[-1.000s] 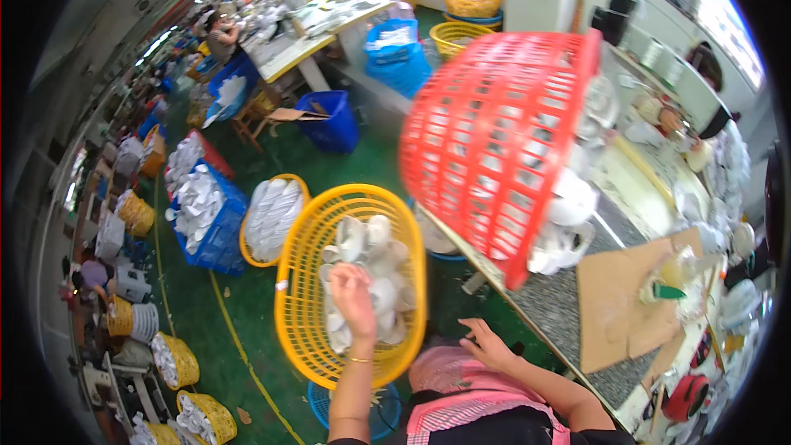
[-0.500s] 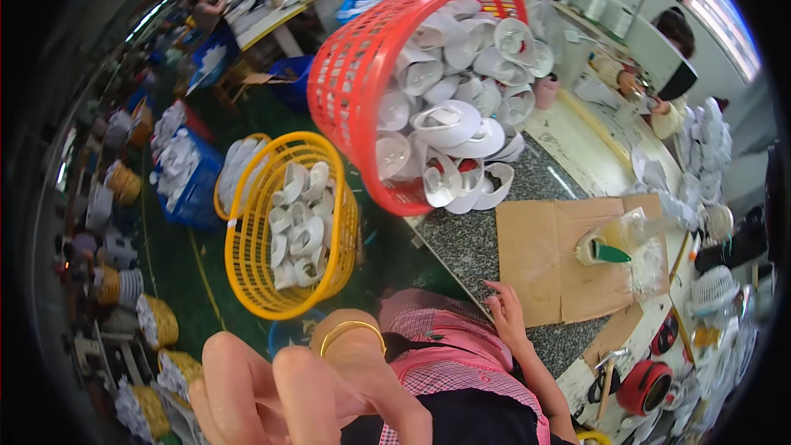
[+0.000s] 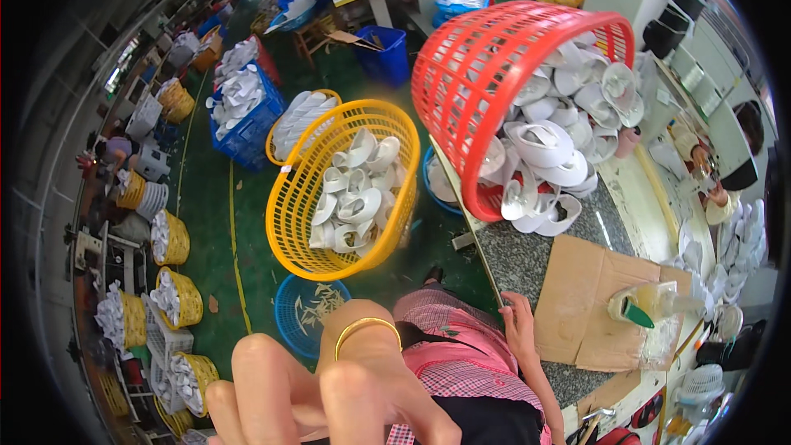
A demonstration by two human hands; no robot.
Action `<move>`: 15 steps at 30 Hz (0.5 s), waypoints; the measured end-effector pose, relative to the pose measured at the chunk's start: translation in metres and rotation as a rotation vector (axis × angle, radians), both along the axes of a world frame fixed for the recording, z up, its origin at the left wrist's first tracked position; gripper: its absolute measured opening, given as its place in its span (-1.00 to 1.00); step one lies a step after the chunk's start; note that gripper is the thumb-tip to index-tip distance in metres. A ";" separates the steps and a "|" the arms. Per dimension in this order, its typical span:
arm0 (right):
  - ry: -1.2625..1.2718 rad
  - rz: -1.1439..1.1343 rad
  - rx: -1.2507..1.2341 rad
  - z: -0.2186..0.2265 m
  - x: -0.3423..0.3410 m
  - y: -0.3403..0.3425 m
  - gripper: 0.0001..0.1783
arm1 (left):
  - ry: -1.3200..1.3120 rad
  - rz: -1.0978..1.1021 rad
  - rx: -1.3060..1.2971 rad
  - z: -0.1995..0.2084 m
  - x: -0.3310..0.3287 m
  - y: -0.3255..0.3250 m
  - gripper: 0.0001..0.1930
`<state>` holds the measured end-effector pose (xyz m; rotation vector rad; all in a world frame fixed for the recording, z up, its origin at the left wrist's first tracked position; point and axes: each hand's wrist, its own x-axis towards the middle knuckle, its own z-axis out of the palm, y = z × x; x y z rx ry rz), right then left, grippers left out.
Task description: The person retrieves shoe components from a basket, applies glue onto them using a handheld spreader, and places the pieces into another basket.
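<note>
Grip: left hand point(image 3: 354, 391) raised close to the camera, fingers bent; tips lie past the lower edge, so I cannot tell whether they are apart or pinched on something. No object visible in it. Right hand point(image 3: 519, 328) bears nothing; fingers apart, at the edge of the speckled workbench point(image 3: 519, 254), just beside a flattened cardboard sheet point(image 3: 573, 305).

Outward: red basket point(image 3: 461, 74) lies tipped at the bench corner, mouth facing right, white visors point(image 3: 544, 144) heaped in it and spilling onto the bench. Neither hand touches it. Yellow basket point(image 3: 394, 235) stands left of the bench, partly filled with similar white pieces point(image 3: 358, 208). Below it, blue basket point(image 3: 284, 313) with pale strips. On the cardboard, a clear container point(image 3: 647, 297) beside a green-tipped item.

Step (judged): between handlings, basket tipped, contents partly out. Next move, judged, calls for a free hand at the red rim, keeping loose visors on the bench.
</note>
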<state>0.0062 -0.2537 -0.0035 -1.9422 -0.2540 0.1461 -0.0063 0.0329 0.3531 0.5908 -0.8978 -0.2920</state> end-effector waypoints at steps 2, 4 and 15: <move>-0.013 0.022 -0.010 -0.001 0.010 0.016 -0.70 | 0.024 0.016 0.035 -0.002 0.006 0.017 -0.88; -0.026 0.043 -0.021 0.001 0.021 0.035 -0.70 | -0.078 0.132 -0.239 -0.011 0.022 0.019 -0.88; 0.035 0.015 -0.177 0.010 0.076 0.097 -0.72 | -0.234 0.635 -0.406 -0.097 0.159 0.152 -0.78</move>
